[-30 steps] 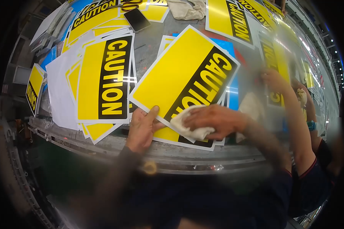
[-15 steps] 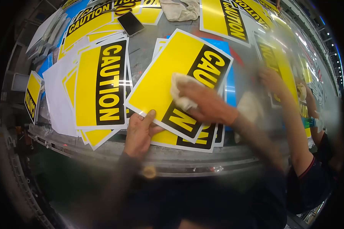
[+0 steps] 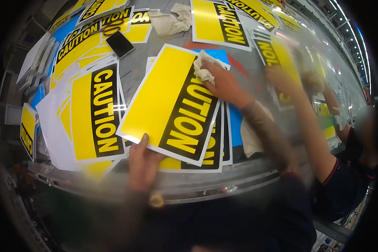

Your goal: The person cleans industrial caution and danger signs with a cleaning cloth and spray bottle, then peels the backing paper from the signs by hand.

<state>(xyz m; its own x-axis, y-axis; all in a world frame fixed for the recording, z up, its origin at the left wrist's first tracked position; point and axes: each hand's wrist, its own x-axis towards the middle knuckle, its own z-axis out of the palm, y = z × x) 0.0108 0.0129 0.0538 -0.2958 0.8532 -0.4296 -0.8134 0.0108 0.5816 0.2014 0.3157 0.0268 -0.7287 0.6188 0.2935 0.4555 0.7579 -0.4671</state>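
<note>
A yellow and black caution sign (image 3: 155, 101) lies tilted over a small pile of like signs in front of me. My left hand (image 3: 143, 161) grips its near left corner, thumb on top and the fingers underneath. In my right hand (image 3: 227, 84) is a bunched white cloth (image 3: 203, 69), pressed on the sign's upper right corner and hiding the first letter of the word. Left of this pile, a stack of caution signs (image 3: 82, 119) rests on white sheets.
A black phone (image 3: 120, 44) and another cloth (image 3: 172, 20) lie at the back of the metal table (image 3: 145, 61). More caution signs (image 3: 220, 23) are behind. To the right, a co-worker's arm (image 3: 308, 126) reaches over other signs; a loose cloth (image 3: 251, 136) lies beneath my right forearm.
My right hand has moved the cloth from the sign's middle up to its upper right corner, uncovering most of the lettering. My left hand still holds the near corner. The whole view has shifted.
</note>
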